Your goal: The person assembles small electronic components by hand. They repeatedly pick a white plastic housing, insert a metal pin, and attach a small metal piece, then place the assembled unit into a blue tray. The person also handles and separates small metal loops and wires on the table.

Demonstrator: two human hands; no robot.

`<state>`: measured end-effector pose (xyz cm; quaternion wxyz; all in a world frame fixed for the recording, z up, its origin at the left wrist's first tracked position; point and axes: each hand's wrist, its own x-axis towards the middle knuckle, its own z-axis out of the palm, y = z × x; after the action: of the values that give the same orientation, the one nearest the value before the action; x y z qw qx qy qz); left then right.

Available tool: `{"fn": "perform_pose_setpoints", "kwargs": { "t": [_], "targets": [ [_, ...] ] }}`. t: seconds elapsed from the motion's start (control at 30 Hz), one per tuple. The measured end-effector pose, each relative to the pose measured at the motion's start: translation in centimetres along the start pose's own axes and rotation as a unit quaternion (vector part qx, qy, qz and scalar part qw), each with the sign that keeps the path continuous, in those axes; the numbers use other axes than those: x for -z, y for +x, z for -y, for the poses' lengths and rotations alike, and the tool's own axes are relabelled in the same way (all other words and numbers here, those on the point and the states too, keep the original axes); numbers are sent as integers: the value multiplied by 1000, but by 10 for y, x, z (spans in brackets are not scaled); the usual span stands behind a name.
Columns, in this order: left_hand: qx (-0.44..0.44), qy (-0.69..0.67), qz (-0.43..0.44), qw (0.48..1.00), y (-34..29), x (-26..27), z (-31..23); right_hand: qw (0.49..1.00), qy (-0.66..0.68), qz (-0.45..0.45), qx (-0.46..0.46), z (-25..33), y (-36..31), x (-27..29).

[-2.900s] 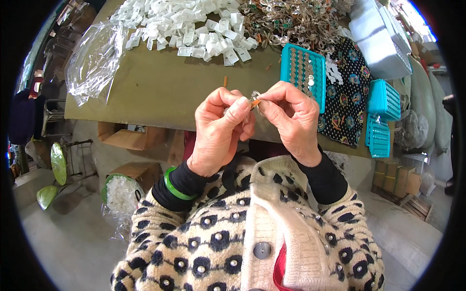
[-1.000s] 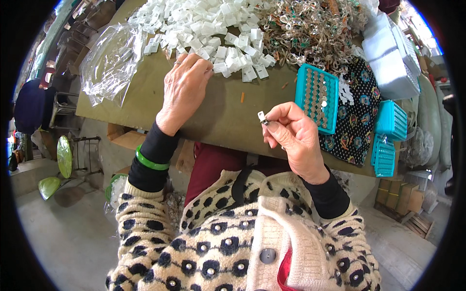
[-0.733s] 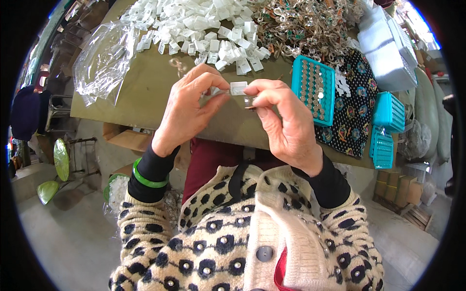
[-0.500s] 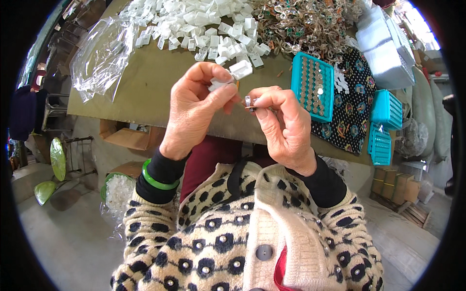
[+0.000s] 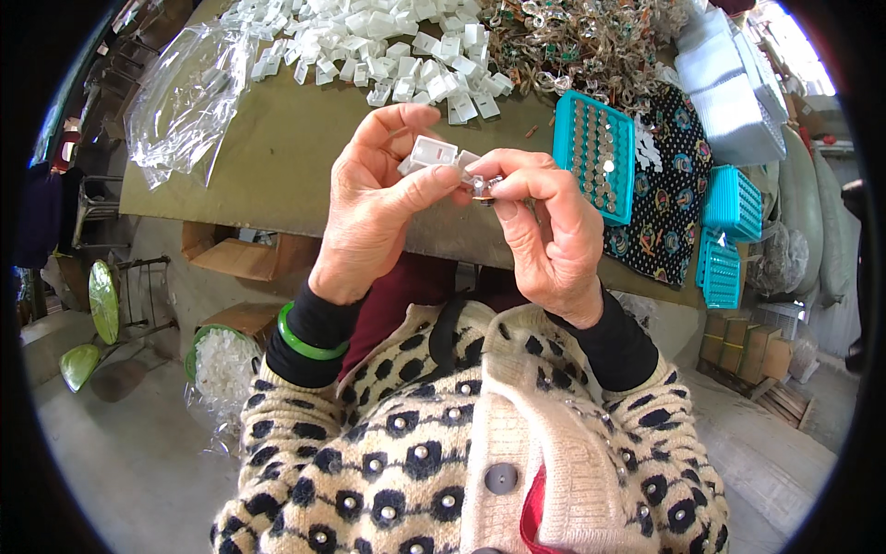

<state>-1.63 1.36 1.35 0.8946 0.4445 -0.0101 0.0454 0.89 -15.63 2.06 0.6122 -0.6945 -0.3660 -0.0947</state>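
In my left hand is a small white plastic case, gripped between thumb and fingers with its hollow side showing. Pinched in my right hand is a small clear-and-metal electronic part with a dark underside. The two pieces meet or nearly meet between my hands; whether they touch I cannot tell. Both hands are held above the near edge of the olive table.
Beyond my hands lie a heap of white plastic cases and a tangle of wired parts. A teal tray of round coin-like cells rests on a patterned cloth. Clear plastic bag at left; stacked teal trays at right.
My left hand has turned the white case so that its hollow side shows. My right hand has moved slightly right, and the case and the electronic part are closer together.
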Motion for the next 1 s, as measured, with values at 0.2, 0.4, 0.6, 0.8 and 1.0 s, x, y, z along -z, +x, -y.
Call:
{"fn": "perform_pose_setpoints", "kwargs": {
  "t": [0.2, 0.4, 0.6, 0.8, 1.0],
  "targets": [
    [59, -44, -11, 997, -2, -3, 19, 991, 107, -35, -73, 4, -4, -5],
    [78, -80, 2, 994, 0, -1, 23, 986, 114, -44, -118, 7, -2, 11],
    [86, -73, 14, 994, -2, -8, 27, 965, 138, -73, -210, 9, -6, 12],
    [89, -77, -20, 993, -2, -8, 35, 935, 209, -108, -266, 8, -3, 19],
    [31, -70, -1, 997, -5, -12, 42, 918, 208, -86, -325, 15, 0, 23]
  ]
}}
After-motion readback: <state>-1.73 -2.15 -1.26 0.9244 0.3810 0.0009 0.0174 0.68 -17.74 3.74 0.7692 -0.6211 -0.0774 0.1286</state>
